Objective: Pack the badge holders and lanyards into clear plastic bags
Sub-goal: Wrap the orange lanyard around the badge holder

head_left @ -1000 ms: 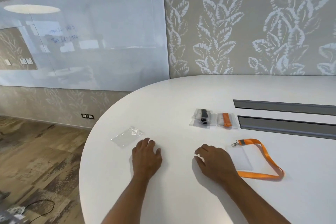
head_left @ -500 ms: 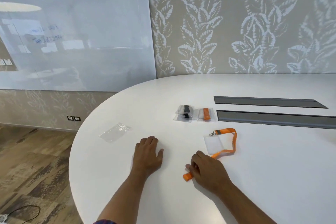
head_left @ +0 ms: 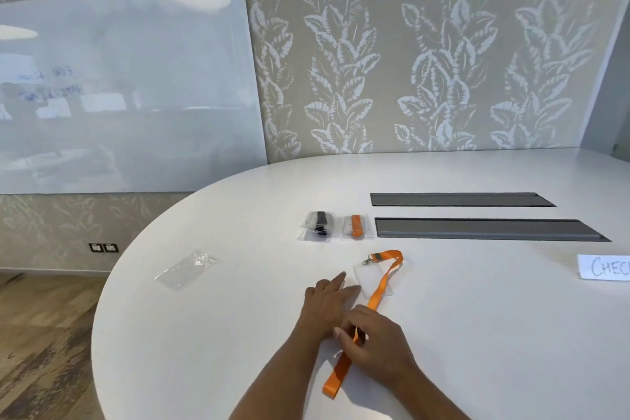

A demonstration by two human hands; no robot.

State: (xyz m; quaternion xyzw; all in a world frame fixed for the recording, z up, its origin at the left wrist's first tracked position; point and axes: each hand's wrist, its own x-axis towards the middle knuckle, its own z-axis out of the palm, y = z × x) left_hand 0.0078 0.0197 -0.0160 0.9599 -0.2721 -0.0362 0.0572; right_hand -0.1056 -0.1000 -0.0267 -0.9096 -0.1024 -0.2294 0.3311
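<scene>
An orange lanyard (head_left: 381, 286) lies stretched across the white table (head_left: 204, 351), clipped to a clear badge holder (head_left: 366, 278). My right hand (head_left: 378, 341) pinches the strap near its middle. My left hand (head_left: 329, 300) rests flat just left of the strap, its fingertips at the holder's near edge. An empty clear plastic bag (head_left: 185, 268) lies apart at the left. Two packed bags sit farther back: one with a black lanyard (head_left: 318, 225), one with an orange lanyard (head_left: 356, 226).
Two long grey cable slots (head_left: 477, 228) are set into the table behind the work. A white paper label with handwriting (head_left: 605, 267) lies at the right edge. The table's curved edge drops to wooden floor on the left. A glass whiteboard hangs on the wall.
My right hand has pulled the lanyard straight toward me, so the strap now runs in a long line. My left hand slid right, up to the badge holder.
</scene>
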